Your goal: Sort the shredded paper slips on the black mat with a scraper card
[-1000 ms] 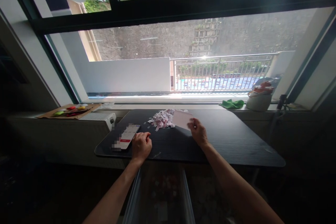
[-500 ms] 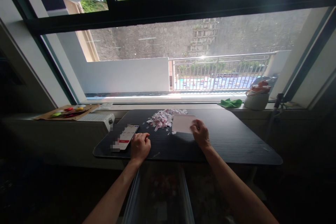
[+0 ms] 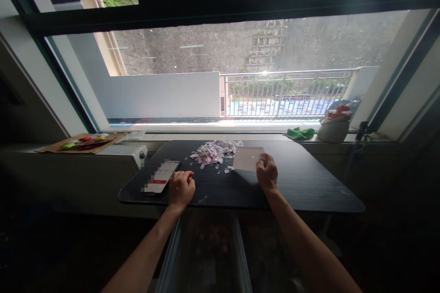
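Observation:
My right hand (image 3: 267, 173) grips the right edge of a pale, flat rectangular sheet (image 3: 244, 159), tilted above the dark table (image 3: 295, 187). Left of the sheet lies a heap of small torn paper scraps (image 3: 213, 152), whitish with pink marks. A few loose bits are scattered at the heap's near side, below the sheet's left edge. My left hand (image 3: 182, 187) rests on the table near its front edge, fingers curled in and closed, with nothing visible in them. Just left of it is a phone (image 3: 161, 177) with a timer on its screen, partly blurred out.
An open translucent drawer or bin (image 3: 209, 252) sits below the table's front edge. Along the windowsill are a green cloth (image 3: 299, 133) and a pale container (image 3: 333, 129). To the left, a brown board (image 3: 82, 143) with colourful items lies near a white heater (image 3: 125, 150).
My right hand has moved the pale sheet slightly right, away from the heap, uncovering more loose scraps. The left hand stays beside the phone. The whole view has shifted a little.

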Action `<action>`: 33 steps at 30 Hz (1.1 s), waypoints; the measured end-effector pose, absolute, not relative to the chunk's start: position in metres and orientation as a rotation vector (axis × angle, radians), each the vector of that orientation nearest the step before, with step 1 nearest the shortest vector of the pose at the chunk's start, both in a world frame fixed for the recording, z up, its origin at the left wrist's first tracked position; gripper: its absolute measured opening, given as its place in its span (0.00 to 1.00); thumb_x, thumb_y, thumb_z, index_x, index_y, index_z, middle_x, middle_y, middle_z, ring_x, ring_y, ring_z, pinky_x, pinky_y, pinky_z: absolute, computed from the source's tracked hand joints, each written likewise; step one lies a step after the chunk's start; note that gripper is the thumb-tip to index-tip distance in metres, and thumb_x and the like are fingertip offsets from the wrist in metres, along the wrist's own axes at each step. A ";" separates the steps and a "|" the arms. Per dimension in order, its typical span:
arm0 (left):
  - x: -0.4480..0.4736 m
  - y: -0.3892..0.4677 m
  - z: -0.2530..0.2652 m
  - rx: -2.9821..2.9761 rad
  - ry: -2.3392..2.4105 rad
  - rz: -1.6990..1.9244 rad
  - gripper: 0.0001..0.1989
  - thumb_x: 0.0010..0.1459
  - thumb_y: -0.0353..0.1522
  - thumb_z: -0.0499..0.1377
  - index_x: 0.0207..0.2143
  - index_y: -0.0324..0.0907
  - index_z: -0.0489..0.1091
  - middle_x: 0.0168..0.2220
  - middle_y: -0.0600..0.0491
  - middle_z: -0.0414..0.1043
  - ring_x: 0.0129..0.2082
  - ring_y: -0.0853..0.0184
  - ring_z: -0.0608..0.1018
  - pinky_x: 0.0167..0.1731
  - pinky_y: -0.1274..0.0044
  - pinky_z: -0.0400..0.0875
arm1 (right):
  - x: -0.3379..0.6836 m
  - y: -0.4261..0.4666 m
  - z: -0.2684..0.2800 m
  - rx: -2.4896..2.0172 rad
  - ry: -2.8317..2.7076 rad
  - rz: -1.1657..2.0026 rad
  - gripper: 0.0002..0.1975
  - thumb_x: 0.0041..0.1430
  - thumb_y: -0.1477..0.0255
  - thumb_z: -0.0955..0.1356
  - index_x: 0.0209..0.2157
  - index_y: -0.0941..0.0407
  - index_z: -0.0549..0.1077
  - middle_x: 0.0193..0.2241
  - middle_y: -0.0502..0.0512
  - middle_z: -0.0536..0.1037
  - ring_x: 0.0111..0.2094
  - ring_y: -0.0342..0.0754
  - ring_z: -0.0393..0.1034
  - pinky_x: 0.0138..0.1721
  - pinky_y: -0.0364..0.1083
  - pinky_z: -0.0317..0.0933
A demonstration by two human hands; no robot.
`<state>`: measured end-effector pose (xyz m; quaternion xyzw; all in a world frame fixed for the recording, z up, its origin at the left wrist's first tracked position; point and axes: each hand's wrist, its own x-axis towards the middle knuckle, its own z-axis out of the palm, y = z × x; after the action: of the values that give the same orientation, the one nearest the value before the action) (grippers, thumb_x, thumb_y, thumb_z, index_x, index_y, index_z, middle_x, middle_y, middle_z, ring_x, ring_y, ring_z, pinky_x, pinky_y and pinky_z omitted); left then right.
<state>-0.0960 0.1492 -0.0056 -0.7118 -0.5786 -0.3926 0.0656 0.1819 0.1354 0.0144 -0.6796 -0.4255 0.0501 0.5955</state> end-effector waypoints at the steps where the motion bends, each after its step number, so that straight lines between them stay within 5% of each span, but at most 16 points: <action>1: -0.096 0.149 -0.006 -2.147 -1.744 -1.184 0.13 0.50 0.28 0.49 0.31 0.41 0.73 0.32 0.47 0.75 0.40 0.57 0.72 0.43 0.66 0.66 | 0.182 0.136 0.013 -1.544 -0.985 0.109 0.20 0.51 0.69 0.59 0.45 0.57 0.70 0.34 0.59 0.75 0.36 0.54 0.69 0.38 0.49 0.61; 33: -0.097 0.148 -0.004 -2.160 -1.740 -1.168 0.14 0.51 0.28 0.48 0.32 0.39 0.74 0.33 0.46 0.75 0.40 0.56 0.72 0.43 0.65 0.66 | 0.179 0.135 0.010 -1.429 -1.118 0.088 0.17 0.51 0.68 0.59 0.40 0.57 0.71 0.32 0.58 0.77 0.34 0.53 0.70 0.37 0.50 0.64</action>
<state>-0.0965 0.1481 -0.0038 -0.7162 -0.5769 -0.3872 0.0659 0.1792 0.1352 0.0105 -0.6201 -0.4854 0.0382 0.6152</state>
